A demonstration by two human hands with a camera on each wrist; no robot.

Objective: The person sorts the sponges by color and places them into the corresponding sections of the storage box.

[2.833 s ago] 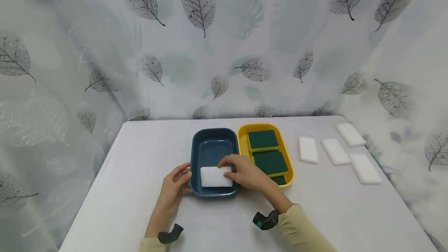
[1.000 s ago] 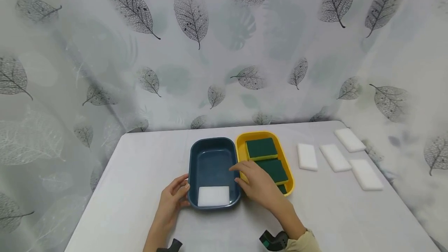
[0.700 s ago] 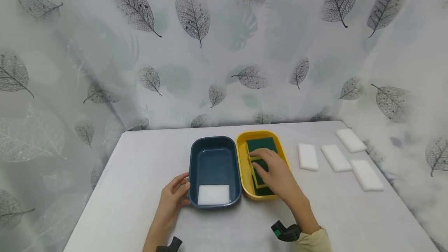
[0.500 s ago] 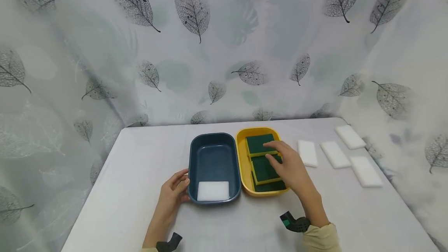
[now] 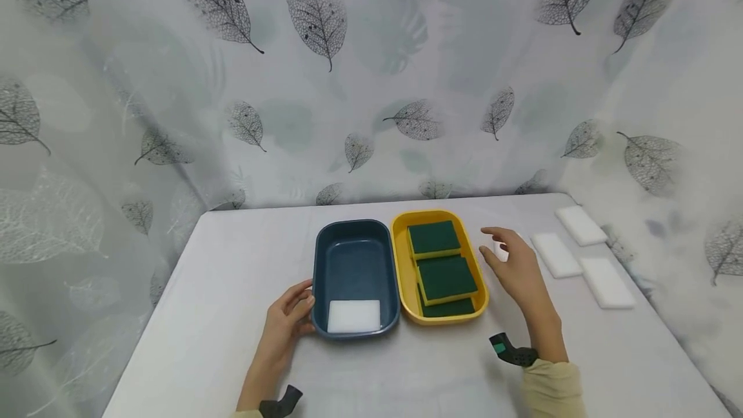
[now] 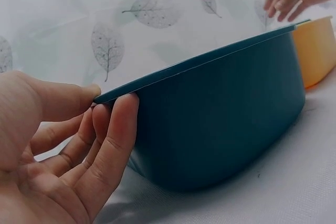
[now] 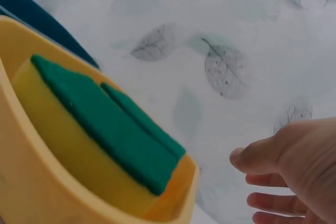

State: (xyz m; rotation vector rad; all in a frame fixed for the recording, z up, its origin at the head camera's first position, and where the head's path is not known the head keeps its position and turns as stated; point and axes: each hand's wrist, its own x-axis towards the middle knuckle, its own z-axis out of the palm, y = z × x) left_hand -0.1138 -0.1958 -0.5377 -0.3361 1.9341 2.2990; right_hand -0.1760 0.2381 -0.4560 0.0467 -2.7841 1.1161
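The left hand (image 5: 287, 318) pinches the blue tray (image 5: 355, 269); the right hand (image 5: 515, 269), spread by a pad (image 5: 501, 251), seems to be reaching; pinching it likely comes next.

Leaf-print backdrop (image 5: 371, 76); white table (image 5: 255, 250).
The backdrop is pale grey-white, bears dark skeleton leaves and faint green-grey blotches, and stands behind the table and along both sides; the table has slightly rounded far corners.

The left hand (image 5: 286, 318) pinches the blue tray (image 5: 354, 269) at its left edge. The right hand (image 5: 513, 266) hovers well right of the blue tray, fingers (image 7: 275, 202) loosely bent.
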